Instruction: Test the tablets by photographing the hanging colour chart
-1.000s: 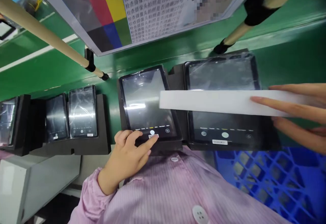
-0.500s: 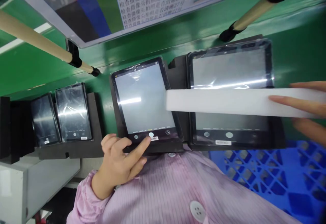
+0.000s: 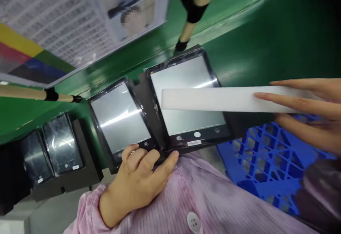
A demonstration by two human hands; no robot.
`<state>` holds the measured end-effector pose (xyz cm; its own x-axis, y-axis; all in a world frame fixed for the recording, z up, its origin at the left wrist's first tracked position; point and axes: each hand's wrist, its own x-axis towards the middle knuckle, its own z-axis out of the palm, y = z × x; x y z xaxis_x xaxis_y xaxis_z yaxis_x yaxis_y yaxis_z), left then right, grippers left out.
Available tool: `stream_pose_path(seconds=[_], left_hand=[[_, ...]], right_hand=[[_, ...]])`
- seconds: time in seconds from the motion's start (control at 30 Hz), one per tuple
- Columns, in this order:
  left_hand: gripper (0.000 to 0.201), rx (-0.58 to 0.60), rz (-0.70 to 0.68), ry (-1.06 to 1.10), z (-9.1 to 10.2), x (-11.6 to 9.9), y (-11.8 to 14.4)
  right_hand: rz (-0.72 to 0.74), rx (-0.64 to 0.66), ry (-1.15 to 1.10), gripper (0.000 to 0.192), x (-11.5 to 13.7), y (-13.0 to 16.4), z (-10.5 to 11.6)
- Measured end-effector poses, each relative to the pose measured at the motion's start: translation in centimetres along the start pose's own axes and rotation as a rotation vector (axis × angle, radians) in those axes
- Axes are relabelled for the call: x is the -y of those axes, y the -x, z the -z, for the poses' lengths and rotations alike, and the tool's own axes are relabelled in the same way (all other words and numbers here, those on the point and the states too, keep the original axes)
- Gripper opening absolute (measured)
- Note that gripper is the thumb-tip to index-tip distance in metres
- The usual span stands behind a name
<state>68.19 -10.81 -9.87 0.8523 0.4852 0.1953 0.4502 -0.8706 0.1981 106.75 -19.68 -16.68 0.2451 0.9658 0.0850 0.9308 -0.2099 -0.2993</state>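
1. The left hand (image 3: 138, 180) rests with curled fingers on the bottom edge of the smaller tablet (image 3: 119, 118), fingertips at the row of on-screen buttons; it presses there but clasps nothing.
2. That smaller tablet stands tilted in a black foam holder (image 3: 92, 163) on the green surface (image 3: 266, 42), its screen lit pale grey, directly above the left hand.
3. The right hand (image 3: 309, 113) has its fingers spread and closed around the right end of a white foam strip (image 3: 213, 99), one finger lying along the strip's front face.
4. The strip reaches leftwards from the right hand and lies level across the middle of the larger tablet (image 3: 186, 99), covering a band of its bright screen.
5. The larger tablet sits just beside the smaller one, to its right, also propped in black foam.
6. Two dark phones (image 3: 61, 143) stand in another foam holder further left, well apart from both hands.
7. A blue plastic crate (image 3: 263, 163) lies below the right hand, next to the pink striped sleeve (image 3: 87, 209).
8. A printed test chart (image 3: 53, 24) hangs above the tablets.
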Motion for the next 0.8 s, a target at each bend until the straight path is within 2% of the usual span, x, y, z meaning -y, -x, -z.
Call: stream_pose_path(seconds=[0.07, 0.17, 0.3, 0.4, 0.53, 0.67, 0.73, 0.8], left_hand=[[0.035, 0.064, -0.021, -0.031, -0.6, -0.8, -1.7], [0.040, 0.122, -0.067, -0.058, -2.0, -1.8, -3.7], [0.038, 0.132, -0.102, -0.095, -3.4, -2.4, -5.2], [0.037, 0.117, -0.123, -0.079, -3.1, -2.4, -5.5], [0.039, 0.078, -0.108, -0.032, -1.4, -1.4, -4.1], [0.054, 0.088, -0.049, -0.097, -0.3, -0.1, -1.0], [0.057, 0.086, -0.025, -0.132, -0.2, 0.4, 0.8], [0.051, 0.080, 0.019, -0.165, -0.3, 0.7, 2.4]], right_hand=[[0.049, -0.081, -0.045, 0.041, -2.5, 1.5, 0.8], [-0.010, -0.130, -0.042, 0.037, -4.4, 3.2, 1.8], [-0.089, -0.126, -0.027, 0.039, -4.6, 3.7, 1.7], [-0.112, -0.111, -0.027, 0.040, -4.6, 3.6, 1.4], [-0.065, -0.136, -0.004, 0.040, -5.1, 3.8, 1.4], [0.063, -0.202, 0.030, 0.038, -6.0, 3.9, 1.2], [0.070, -0.210, 0.023, 0.036, -6.6, 3.8, 1.0], [0.032, -0.188, -0.004, 0.035, -7.2, 3.8, 0.9]])
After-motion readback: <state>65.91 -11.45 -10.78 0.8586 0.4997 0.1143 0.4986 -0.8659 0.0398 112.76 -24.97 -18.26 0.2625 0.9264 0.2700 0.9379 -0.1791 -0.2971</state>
